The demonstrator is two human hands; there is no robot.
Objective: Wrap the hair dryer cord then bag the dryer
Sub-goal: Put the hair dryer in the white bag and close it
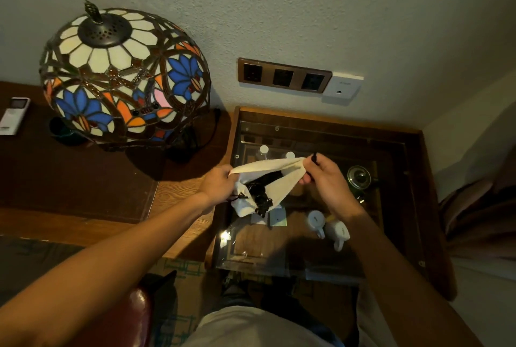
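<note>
Dryer, black, sits inside a cream cloth bag held in the air above the glass-topped cabinet, right of the wooden desk. Its cord appears bundled at the near end, which shows in the bag's mouth; how well it is wound cannot be confirmed.

Left hand: closed, pinching the left edge of the bag's mouth. A dark drawstring trails just beside it. Right hand: closed, fingers pinching the right edge of the mouth, with a small dark end, probably the other drawstring, standing up from the grip. The mouth is stretched taut between the two hands.

Assessment: bagging is nearly complete; closing remains. To do this well, let the dryer settle fully to the bottom, tuck the cord bundle below the hem, then draw both strings evenly so the mouth gathers without snagging the cord. Keep the bag over the cabinet in case it slips.

Count: one dryer, one bag, two hands. Under the glass, two white cups, two bottle caps, one kettle lid. On the desk, one stained-glass lamp and one remote. On the wall, one three-gang socket panel and one white plate.
</note>
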